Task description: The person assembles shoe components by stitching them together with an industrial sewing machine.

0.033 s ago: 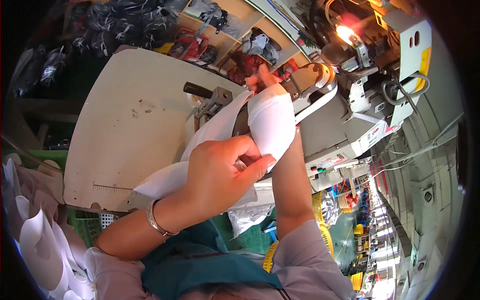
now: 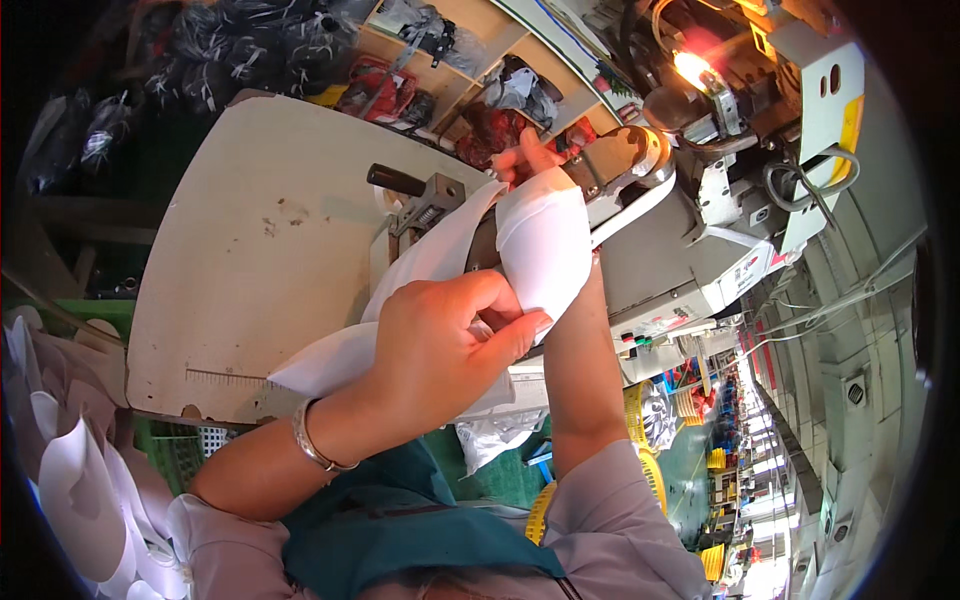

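Note:
A smooth white cup-shaped fabric piece [image 2: 545,245] is draped over the narrow metal arm of a sewing machine [image 2: 690,260]. My left hand [image 2: 450,330], with a silvery bangle on its wrist, pinches the near edge of the piece between thumb and fingers. Reaching under and behind it, my right hand [image 2: 527,157] shows only some bent fingers at the far edge; the palm is hidden by the white material. More white material [image 2: 420,265] stretches from the machine arm down toward the left, passing beneath my left hand.
A pale worktable [image 2: 270,250] carries a printed scale and a metal fixture with a black handle [image 2: 395,180]. A lit lamp [image 2: 692,68] glows at upper right. White pieces [image 2: 80,490] pile at lower left. Behind, shelving [image 2: 490,50] holds bagged goods.

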Demonstrator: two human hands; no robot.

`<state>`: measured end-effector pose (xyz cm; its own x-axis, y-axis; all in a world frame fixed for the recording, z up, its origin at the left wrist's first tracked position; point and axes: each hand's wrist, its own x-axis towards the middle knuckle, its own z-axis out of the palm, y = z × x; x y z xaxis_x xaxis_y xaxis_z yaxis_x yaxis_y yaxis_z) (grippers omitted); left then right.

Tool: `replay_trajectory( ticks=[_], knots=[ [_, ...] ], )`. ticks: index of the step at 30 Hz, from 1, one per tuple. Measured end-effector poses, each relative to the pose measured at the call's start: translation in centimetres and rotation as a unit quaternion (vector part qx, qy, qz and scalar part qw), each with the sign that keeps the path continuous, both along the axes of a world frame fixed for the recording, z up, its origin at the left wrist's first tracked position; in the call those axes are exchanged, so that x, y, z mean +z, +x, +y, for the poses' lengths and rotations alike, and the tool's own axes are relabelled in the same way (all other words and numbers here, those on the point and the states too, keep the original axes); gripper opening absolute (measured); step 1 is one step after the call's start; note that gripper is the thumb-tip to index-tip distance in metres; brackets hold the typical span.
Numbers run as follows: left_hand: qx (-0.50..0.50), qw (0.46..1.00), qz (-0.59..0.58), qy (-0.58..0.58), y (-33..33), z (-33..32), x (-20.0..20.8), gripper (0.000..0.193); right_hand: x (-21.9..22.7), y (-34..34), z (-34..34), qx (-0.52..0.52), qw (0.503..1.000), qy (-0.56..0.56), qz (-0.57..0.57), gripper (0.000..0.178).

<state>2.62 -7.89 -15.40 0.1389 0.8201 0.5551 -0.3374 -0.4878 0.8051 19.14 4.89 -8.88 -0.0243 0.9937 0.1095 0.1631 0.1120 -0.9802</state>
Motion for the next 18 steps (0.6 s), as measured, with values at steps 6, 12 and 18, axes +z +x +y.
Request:
replay_trajectory(
  ticks=[6, 12, 18],
  knots=[
    [-0.144, 0.975, -0.136, -0.101, -2.4, 2.5, 1.0, 0.025, 0.7, -0.4, -0.8, 0.052, 0.992, -0.017, 0.113, 0.026],
    [-0.287, 0.911, -0.118, -0.272, -3.6, 4.1, 2.3, 0.023, 0.8, -0.7, -1.0, -0.027, 0.998, 0.040, 0.029, 0.022],
    [-0.253, 0.951, -0.087, -0.158, -2.4, 1.9, 0.7, 0.022, 0.8, 1.3, -7.4, -0.027, 0.980, 0.193, 0.042, 0.027]
  ],
)
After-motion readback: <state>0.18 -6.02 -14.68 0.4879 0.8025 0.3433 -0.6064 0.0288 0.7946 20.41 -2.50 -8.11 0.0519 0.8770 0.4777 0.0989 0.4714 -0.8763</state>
